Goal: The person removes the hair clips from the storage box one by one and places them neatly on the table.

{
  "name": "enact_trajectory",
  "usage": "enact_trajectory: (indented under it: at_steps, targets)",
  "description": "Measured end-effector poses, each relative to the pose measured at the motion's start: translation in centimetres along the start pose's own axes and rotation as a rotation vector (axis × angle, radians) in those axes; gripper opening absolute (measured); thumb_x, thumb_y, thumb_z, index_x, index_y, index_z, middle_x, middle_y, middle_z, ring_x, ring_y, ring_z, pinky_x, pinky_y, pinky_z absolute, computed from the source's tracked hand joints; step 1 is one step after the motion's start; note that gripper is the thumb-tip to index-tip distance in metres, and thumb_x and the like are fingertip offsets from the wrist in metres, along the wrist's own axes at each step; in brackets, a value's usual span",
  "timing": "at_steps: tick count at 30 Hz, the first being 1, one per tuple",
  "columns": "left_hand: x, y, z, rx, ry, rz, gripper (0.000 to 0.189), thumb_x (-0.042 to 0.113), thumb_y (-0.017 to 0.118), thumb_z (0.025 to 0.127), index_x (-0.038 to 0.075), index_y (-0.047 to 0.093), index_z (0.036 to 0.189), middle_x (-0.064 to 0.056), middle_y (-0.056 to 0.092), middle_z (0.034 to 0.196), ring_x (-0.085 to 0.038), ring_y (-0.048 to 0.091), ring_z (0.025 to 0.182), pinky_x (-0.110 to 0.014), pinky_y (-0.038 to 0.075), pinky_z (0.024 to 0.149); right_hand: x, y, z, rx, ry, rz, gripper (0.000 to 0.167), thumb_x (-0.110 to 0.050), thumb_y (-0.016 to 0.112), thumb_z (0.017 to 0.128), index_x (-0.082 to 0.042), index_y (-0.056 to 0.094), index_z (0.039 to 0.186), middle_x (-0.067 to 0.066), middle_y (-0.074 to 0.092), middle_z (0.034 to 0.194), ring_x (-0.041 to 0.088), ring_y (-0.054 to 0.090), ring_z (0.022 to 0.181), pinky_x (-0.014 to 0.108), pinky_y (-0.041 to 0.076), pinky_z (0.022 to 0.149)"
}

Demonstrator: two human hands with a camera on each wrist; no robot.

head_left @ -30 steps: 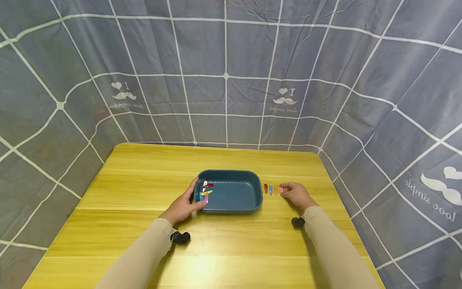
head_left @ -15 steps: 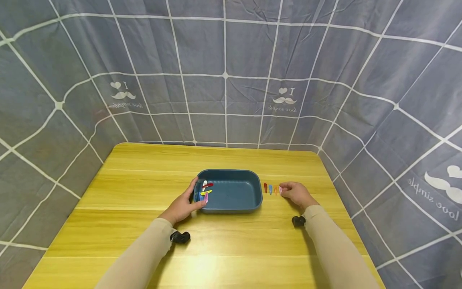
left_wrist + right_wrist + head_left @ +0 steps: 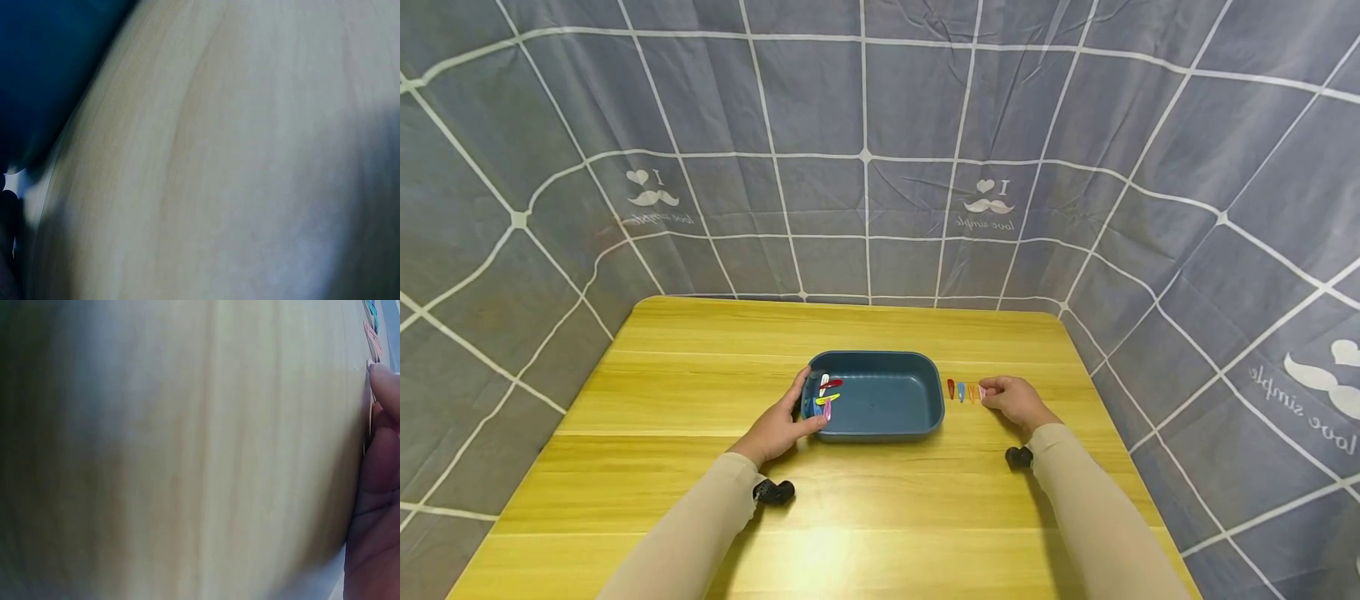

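Nothing visibly moved since; left hand (image 3: 775, 430) grips round-cornered, dark-blue tray (image 3: 891, 408); right hand (image 3: 1015, 402) pinches slim pink clip (image 3: 982, 393).

The hand (image 3: 378, 481) is near a pinkish clip (image 3: 373, 341)

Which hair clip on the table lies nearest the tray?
The red clip, just right of the tray; the blue, orange and pink clips sit farther along the row, toward the right hand.
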State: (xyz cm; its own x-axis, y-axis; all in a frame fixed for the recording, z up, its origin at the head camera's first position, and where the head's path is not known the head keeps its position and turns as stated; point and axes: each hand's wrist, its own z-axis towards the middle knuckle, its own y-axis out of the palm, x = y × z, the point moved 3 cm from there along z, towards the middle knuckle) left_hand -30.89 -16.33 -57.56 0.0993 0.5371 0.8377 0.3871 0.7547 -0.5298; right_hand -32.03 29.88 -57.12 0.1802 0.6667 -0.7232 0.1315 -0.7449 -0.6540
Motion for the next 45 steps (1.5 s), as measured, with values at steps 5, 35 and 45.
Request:
enact_trajectory:
  at_steps: [5,35,45]
  targets:
    - [-0.1,0.0,0.0,-0.002,0.000,-0.007,0.102,0.052,0.072,0.098,0.047,-0.001,0.168,-0.016,0.010,0.178,-0.048,0.021,0.160,-0.071,0.024,0.124,0.1,0.1,0.1,0.000,0.008,0.014,0.042,-0.013,0.071,0.100,0.000,0.066,0.140,0.016,0.070,0.123,0.029,0.064,0.113,0.046,0.051,0.102]
    - [-0.4,0.1,0.0,0.009,0.004,-0.033,0.102,0.047,0.074,0.098,0.049,0.000,0.168,-0.013,0.014,0.177,-0.049,0.023,0.159,-0.071,0.025,0.124,-1.6,-1.4,0.5,0.031,-0.055,0.075,0.049,-0.024,0.067,0.104,0.000,0.060,0.146,0.019,0.070,0.133,0.029,0.066,0.117,0.040,0.056,0.098]
    - [-0.5,0.1,0.0,0.013,0.015,-0.044,0.102,0.046,0.075,0.098,0.048,0.001,0.168,-0.013,0.013,0.178,-0.048,0.022,0.159,-0.070,0.025,0.124,-11.3,0.0,0.6,-0.040,-0.243,-0.018,0.046,-0.020,0.064,0.107,-0.003,0.058,0.149,0.020,0.068,0.137,0.038,0.067,0.124,0.050,0.058,0.101]
